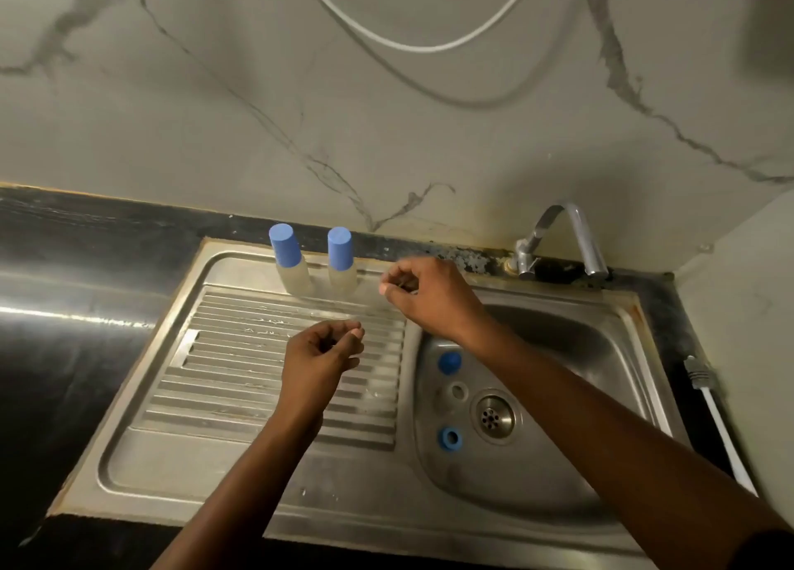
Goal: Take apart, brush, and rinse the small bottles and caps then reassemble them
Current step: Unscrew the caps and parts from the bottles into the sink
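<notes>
Two small clear bottles with tall blue caps, one (288, 264) and the other (341, 262), stand upright side by side at the back edge of the drainboard (240, 354). In the sink basin (558, 354) lie a blue cap (449, 362), a small clear bottle (455, 391) with its mouth facing up, and a second blue cap (450, 437) with its open end up. My left hand (322, 354) hovers over the drainboard with loosely curled fingers and holds nothing I can see. My right hand (425, 294) is just right of the standing bottles, its fingertips drawn together; whether they pinch anything is unclear.
A chrome tap (571, 243) stands at the back right of the sink, and the drain (496, 417) sits mid-basin. A white-handled brush (713, 415) lies on the dark counter to the right. A white cable (412, 45) hangs on the marble wall.
</notes>
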The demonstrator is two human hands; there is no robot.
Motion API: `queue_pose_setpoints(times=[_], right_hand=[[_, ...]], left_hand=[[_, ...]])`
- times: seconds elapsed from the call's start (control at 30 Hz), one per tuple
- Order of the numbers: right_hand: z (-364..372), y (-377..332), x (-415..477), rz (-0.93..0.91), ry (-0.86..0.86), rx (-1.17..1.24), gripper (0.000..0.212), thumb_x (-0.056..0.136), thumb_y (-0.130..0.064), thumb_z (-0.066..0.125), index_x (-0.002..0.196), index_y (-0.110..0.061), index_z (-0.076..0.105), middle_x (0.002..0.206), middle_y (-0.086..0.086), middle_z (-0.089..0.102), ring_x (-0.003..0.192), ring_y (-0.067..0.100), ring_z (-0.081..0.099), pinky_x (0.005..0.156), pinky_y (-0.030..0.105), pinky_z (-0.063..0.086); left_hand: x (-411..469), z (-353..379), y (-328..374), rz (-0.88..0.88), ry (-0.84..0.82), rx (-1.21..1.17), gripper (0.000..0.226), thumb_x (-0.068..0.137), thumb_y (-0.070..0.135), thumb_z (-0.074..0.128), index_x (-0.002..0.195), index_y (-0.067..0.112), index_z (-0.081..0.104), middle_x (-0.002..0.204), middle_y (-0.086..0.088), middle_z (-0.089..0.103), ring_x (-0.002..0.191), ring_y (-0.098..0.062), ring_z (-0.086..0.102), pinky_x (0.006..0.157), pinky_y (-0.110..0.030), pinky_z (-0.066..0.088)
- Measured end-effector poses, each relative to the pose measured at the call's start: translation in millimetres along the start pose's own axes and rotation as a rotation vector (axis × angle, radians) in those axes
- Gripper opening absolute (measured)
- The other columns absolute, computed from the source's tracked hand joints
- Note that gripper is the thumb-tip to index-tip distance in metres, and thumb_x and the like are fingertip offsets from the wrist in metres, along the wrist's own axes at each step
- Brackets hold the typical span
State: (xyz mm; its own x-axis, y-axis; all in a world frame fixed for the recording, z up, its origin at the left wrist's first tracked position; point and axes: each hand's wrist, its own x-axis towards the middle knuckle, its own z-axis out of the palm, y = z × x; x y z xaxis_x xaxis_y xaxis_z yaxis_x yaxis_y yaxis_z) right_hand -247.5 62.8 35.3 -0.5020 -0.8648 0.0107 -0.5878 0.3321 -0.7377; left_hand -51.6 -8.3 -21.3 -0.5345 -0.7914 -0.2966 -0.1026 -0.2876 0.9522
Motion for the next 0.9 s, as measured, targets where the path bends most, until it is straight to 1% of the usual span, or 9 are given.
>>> queue_pose_setpoints(times=[0.07,0.17,0.23,0.4,0.47,0.6,0.67,0.77,0.9], right_hand=[[6,-12,24,-0.024,0.011,-0.019,0.024,0.091,-0.032,0.075,0.114,-0.024,0.076,0.107,-0.012,0.076,0.091,-0.003,0.069,0.083,0.02,0.055],[19,-24,56,-0.054,0.012,-0.124,0.042,0.09,-0.028,0.075,0.13,-0.02,0.068,0.126,0.0,0.072,0.104,0.014,0.071,0.091,0.035,0.058],[30,-29,73,-0.073,-0.006,-0.221,0.045,0.089,-0.026,0.075,0.133,-0.019,0.064,0.13,0.004,0.067,0.108,0.022,0.068,0.091,0.041,0.058],[51,-32,100,-0.082,-0.068,-0.375,0.062,0.091,-0.023,0.07,0.15,-0.022,0.05,0.15,0.004,0.053,0.126,0.029,0.06,0.098,0.046,0.054],[57,-30,107,-0.082,-0.088,-0.401,0.057,0.092,-0.021,0.069,0.147,-0.022,0.052,0.145,0.004,0.057,0.123,0.03,0.061,0.097,0.046,0.055],[61,-26,112,-0.081,-0.087,-0.36,0.036,0.088,-0.009,0.069,0.124,-0.014,0.066,0.119,0.003,0.07,0.105,0.027,0.067,0.09,0.043,0.057],[58,-23,110,-0.093,-0.075,-0.322,0.039,0.086,-0.007,0.07,0.124,-0.014,0.069,0.115,0.0,0.073,0.104,0.025,0.068,0.085,0.034,0.053],[47,-20,101,-0.103,-0.028,-0.217,0.034,0.083,-0.012,0.078,0.116,-0.01,0.072,0.091,-0.021,0.069,0.099,0.022,0.07,0.073,0.017,0.043],[21,-21,77,-0.07,0.005,-0.144,0.049,0.086,-0.037,0.084,0.127,-0.015,0.07,0.116,0.002,0.074,0.102,0.019,0.067,0.084,0.03,0.053]], left_hand=[[8,-6,4,0.006,0.02,-0.015,0.011,0.097,0.017,0.078,0.105,0.011,0.081,0.096,-0.015,0.08,0.098,-0.033,0.078,0.087,-0.044,0.065],[18,-13,6,0.009,0.064,-0.028,0.01,0.097,0.016,0.078,0.105,0.01,0.081,0.096,-0.015,0.08,0.097,-0.033,0.078,0.087,-0.045,0.065],[22,-18,6,0.015,0.082,-0.026,0.01,0.097,0.016,0.077,0.105,0.011,0.081,0.095,-0.013,0.08,0.096,-0.032,0.078,0.086,-0.044,0.065],[25,-28,2,0.02,0.098,-0.032,0.011,0.098,0.017,0.077,0.107,0.014,0.081,0.096,-0.01,0.081,0.096,-0.028,0.078,0.085,-0.041,0.064],[24,-32,0,0.025,0.098,-0.018,0.01,0.098,0.017,0.076,0.106,0.015,0.082,0.095,-0.009,0.08,0.096,-0.027,0.078,0.085,-0.041,0.064],[23,-37,-1,0.04,0.107,-0.008,0.009,0.098,0.018,0.076,0.105,0.018,0.082,0.094,-0.007,0.08,0.096,-0.025,0.078,0.086,-0.04,0.065],[22,-39,0,0.05,0.113,0.011,0.009,0.098,0.017,0.076,0.105,0.019,0.082,0.094,-0.005,0.081,0.095,-0.023,0.078,0.087,-0.042,0.065],[19,-38,3,0.088,0.115,0.058,0.011,0.096,0.015,0.079,0.105,0.019,0.082,0.095,-0.002,0.081,0.094,-0.019,0.078,0.09,-0.046,0.064],[15,-33,8,0.149,0.112,0.149,0.024,0.091,0.017,0.083,0.113,0.027,0.079,0.108,0.01,0.08,0.103,-0.006,0.075,0.095,-0.039,0.062]])
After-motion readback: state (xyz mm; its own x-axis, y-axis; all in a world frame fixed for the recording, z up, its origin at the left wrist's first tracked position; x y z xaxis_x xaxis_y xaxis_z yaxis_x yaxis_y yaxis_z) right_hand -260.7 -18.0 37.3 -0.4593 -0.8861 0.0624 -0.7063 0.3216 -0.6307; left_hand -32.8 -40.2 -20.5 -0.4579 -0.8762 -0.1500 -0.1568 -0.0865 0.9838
